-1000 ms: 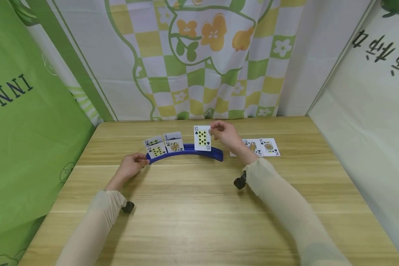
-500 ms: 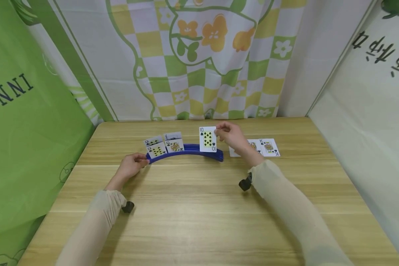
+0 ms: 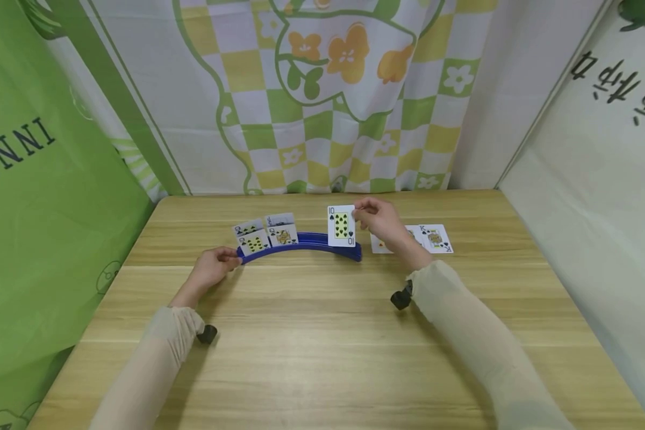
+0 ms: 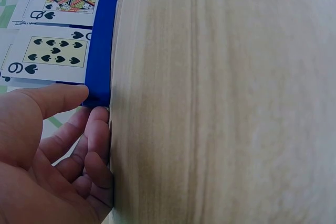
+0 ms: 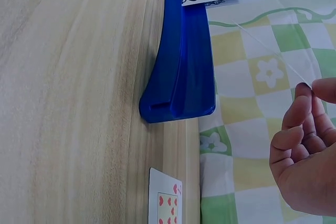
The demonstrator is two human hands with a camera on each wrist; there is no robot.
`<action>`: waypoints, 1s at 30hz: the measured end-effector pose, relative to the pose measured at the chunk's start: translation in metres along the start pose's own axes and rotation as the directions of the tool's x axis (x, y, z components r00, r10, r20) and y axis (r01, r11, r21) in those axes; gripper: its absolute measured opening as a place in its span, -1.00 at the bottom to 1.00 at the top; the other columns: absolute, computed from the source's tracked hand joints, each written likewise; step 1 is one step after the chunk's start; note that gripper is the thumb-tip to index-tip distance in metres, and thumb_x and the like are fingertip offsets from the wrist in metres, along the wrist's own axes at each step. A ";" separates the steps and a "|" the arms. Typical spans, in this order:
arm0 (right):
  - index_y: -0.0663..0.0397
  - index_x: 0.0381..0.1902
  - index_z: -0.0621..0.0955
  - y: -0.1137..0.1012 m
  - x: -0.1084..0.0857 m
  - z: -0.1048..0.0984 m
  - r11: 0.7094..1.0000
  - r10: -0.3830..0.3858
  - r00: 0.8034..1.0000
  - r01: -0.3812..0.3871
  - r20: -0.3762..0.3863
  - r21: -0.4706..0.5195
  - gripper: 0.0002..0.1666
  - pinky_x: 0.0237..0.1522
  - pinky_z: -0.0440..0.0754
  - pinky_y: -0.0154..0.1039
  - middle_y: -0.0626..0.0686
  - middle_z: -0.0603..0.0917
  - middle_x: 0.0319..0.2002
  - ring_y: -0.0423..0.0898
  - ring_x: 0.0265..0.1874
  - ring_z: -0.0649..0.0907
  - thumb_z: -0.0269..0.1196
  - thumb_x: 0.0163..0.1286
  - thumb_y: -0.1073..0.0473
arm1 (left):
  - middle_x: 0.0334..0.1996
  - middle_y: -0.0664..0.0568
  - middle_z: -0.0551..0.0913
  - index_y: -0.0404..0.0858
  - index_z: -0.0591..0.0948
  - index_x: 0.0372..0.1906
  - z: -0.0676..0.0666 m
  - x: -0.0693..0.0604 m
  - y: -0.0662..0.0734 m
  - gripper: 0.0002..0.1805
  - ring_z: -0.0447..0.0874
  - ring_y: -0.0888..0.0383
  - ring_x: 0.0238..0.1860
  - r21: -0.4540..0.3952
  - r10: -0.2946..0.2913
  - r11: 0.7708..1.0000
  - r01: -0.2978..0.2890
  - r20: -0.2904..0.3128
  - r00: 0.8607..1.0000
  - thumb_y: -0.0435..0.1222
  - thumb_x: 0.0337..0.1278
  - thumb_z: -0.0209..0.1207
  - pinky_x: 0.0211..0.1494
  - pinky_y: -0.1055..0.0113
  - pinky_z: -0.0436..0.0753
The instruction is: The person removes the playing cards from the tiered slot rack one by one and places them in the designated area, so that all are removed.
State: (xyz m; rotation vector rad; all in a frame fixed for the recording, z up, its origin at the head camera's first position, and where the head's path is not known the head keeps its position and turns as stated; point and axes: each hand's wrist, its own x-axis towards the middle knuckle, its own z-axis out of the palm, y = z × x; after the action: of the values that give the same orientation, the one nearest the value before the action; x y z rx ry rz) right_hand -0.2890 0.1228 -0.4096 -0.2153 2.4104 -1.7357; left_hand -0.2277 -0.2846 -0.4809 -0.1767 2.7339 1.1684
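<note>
A curved blue card holder (image 3: 313, 240) stands on the table, and my left hand (image 3: 211, 267) grips its left end between thumb and fingers. A nine of spades (image 4: 55, 53) and a queen of spades (image 4: 71, 1) stand in its front slot. Two more cards rise behind them, their faces mostly covered. My right hand (image 3: 378, 221) pinches a ten of spades (image 3: 341, 226) by its right edge, upright, above the holder's right part. In the right wrist view that card is edge-on and apart from the holder (image 5: 197, 72).
Right of the holder, a king of spades (image 3: 435, 239) lies face up on the table (image 3: 312, 334). A seven of hearts (image 5: 167, 203) lies nearest the holder. Between them is another card, mostly hidden by my right hand. A checkered curtain (image 3: 328, 137) hangs behind the table.
My right hand has moved a little to the right with the ten of spades, along the holder. My left hand and the cards in the holder have stayed put.
</note>
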 end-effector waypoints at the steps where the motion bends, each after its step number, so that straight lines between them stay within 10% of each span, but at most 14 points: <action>1: 0.18 0.07 0.56 0.000 0.000 0.000 1.000 -0.001 1.000 0.001 0.001 -0.002 -0.65 -0.39 0.46 -0.37 -0.01 0.65 -0.23 -0.13 -0.37 0.56 0.20 0.46 0.08 | 0.00 -0.25 0.69 -0.34 0.60 0.13 0.000 0.000 0.000 -0.59 0.60 0.03 -0.12 0.002 0.000 1.000 0.000 -0.002 1.000 -0.16 0.34 0.20 -0.20 0.39 0.52; 30: 0.21 0.07 0.54 0.010 -0.017 -0.028 0.999 0.030 1.000 -0.030 -0.006 -0.012 -0.66 -0.37 0.51 -0.35 0.01 0.64 -0.26 -0.13 -0.39 0.55 0.19 0.45 0.12 | 0.02 -0.27 0.69 -0.35 0.60 0.14 0.001 0.001 -0.001 -0.59 0.62 -0.01 -0.08 0.021 0.008 1.000 -0.008 -0.007 1.000 -0.17 0.34 0.19 -0.18 0.39 0.53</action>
State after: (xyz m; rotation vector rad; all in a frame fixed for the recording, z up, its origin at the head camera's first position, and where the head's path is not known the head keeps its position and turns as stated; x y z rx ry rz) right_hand -0.2784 0.1558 -0.4100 -0.1741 2.4159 -1.7124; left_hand -0.2285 -0.2847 -0.4825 -0.1677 2.7540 1.1434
